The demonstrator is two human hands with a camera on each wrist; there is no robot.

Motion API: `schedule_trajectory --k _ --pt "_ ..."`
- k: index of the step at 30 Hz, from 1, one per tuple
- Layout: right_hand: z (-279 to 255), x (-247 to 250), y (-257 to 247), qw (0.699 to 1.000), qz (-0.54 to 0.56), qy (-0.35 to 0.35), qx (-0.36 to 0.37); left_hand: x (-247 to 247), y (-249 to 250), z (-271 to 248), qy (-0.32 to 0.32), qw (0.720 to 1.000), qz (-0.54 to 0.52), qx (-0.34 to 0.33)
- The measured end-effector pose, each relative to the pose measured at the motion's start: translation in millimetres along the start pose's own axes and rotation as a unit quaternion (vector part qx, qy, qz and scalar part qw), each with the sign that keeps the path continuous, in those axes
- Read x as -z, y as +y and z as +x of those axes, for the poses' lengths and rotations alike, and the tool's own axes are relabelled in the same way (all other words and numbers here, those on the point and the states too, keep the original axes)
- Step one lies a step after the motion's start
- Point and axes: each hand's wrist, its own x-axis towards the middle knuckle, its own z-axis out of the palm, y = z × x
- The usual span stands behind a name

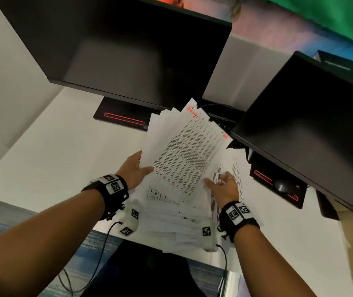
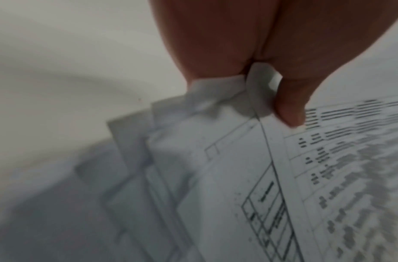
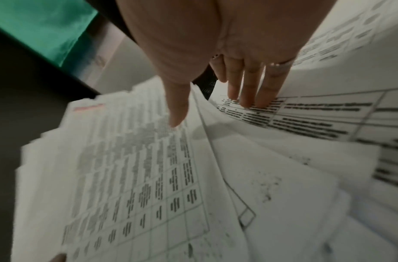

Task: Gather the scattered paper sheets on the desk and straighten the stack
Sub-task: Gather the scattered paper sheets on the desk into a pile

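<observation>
Left hand (image 1: 133,169) in a pinching grip on fanned paper sheets (image 1: 184,153) above the bench (image 1: 49,151); right hand (image 1: 224,187) released, fingers straight on the sheets.

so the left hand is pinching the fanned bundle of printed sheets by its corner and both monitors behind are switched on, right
Not quite: both monitors are dark, as the head view shows. The rest holds: the left hand pinches the fanned bundle of printed sheets at its corner.

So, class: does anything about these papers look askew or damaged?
Yes. The sheets in the left hand are fanned out, their top corners staggered, not squared. More papers lie skewed beneath on the desk, and one corner is curled at the fingers.
</observation>
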Motion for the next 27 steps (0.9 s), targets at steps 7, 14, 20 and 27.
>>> schedule_trajectory --k 7,14,20,27 --pt "-39 31 -82 0.967 0.229 -0.028 0.107 27 66 -7 0.007 0.987 -0.129 -0.091" --pt "-72 37 -103 0.930 0.225 -0.030 0.289 22 80 -9 0.068 0.969 -0.134 -0.195" --pt "-55 19 -83 0.956 0.225 -0.043 0.183 5 54 0 0.066 0.981 -0.136 -0.118" --pt "-44 30 -81 0.955 0.223 -0.072 0.184 15 54 -2 0.024 0.983 -0.136 -0.121"
